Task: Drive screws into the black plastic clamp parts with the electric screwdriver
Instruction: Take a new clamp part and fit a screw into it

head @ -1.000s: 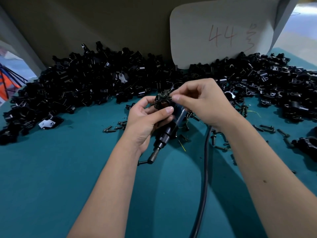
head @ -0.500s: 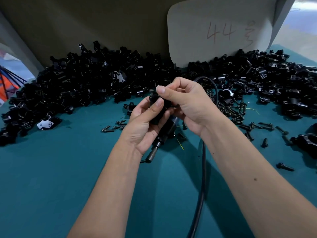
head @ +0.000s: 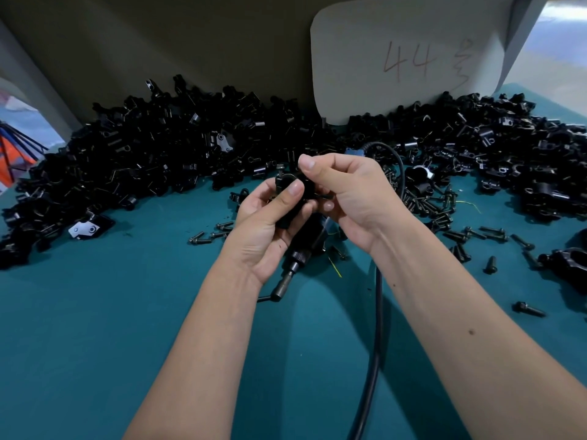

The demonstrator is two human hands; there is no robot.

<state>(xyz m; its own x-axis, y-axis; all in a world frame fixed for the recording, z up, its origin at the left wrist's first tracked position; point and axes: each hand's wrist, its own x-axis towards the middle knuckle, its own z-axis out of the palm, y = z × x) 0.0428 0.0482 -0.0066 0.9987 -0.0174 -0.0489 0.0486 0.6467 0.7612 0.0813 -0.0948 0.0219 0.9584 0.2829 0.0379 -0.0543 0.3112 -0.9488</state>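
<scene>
My left hand (head: 270,223) grips a black plastic clamp part (head: 290,192) above the table, thumb across its front. A screw head (head: 280,167) sticks up from the part's top. My right hand (head: 346,192) has its fingers curled against the same part from the right, forefinger raised over it. The electric screwdriver (head: 298,258) lies on the teal mat under both hands, its bit tip (head: 281,289) pointing toward me. Its black cable (head: 376,312) loops behind my right hand and runs down to the frame's bottom edge.
A big heap of black clamp parts (head: 158,160) fills the back of the teal table (head: 95,328), continuing at the right (head: 508,154). Loose black screws (head: 444,211) lie scattered right of my hands, a few (head: 206,236) at the left. A white card marked 44 (head: 406,58) leans on the back wall.
Both hands lifted the clamp part up off the screwdriver and drew slightly toward me. The right hand came away from the pile and now works at the part.
</scene>
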